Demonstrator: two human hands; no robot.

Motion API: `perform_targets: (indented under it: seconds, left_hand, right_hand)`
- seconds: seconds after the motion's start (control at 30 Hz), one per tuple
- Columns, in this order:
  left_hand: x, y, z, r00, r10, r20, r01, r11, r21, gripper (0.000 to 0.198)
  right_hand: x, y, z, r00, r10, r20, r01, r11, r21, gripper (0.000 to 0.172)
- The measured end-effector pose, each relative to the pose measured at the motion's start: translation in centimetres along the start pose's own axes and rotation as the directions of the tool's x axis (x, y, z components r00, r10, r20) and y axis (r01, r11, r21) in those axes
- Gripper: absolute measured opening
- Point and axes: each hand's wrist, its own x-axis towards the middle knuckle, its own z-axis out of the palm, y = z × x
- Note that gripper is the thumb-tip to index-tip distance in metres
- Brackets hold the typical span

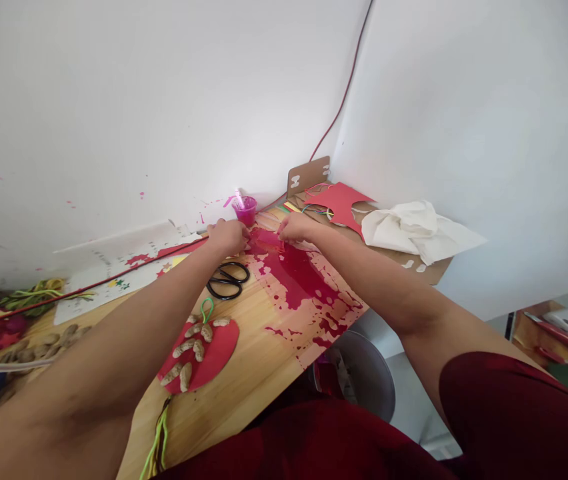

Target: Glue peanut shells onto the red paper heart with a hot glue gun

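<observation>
A small wet pink piece (269,240), like soaked paper or tissue, lies between my hands over a dark red puddle (297,273) on the wooden table. My right hand (296,228) pinches its right edge. Curled at the left side of the puddle, my left hand (228,237) has its fingertips closed, and what they grip is too small to make out. Behind the hands stands a plastic cup (245,212) of pink liquid with a white stick in it. Black-handled scissors (227,281) lie just below my left hand.
A red paper oval (221,353) with several peanuts (198,348) and yarn lies nearer me. Red paper scraps (339,203) and crumpled white paper (414,225) rest on cardboard at right. Splashes reach the table edge above a grey bin (377,373). A red cord (129,270) crosses at left.
</observation>
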Motion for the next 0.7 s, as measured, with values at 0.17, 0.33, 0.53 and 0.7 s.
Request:
perform_targets:
  seconds: [0.17,0.33,0.53,0.7]
  left_hand:
    - [-0.5,0.1,0.3,1.0,0.019,-0.009,-0.019,1.0,-0.012,0.033]
    - [-0.8,0.0,0.9,0.998,0.055,-0.028,-0.056,0.997,-0.045,0.036]
    - [-0.7,-1.1,0.5,0.996,0.056,-0.066,-0.063,0.992,-0.105,0.035]
    - [-0.8,-3.8,-0.9,0.998,0.031,-0.061,-0.04,0.986,-0.159,0.034]
  right_hand:
    - [0.8,-0.7,1.1,0.995,-0.093,-0.03,0.092,0.995,-0.035,0.027]
    - [2.0,-2.0,2.0,0.97,-0.225,-0.094,0.216,0.971,-0.101,0.05]
    - [2.9,-2.8,2.6,0.95,-0.297,-0.094,0.278,0.945,-0.17,0.069]
    - [2.9,-3.3,1.9,0.964,-0.259,-0.052,0.245,0.95,-0.196,0.066]
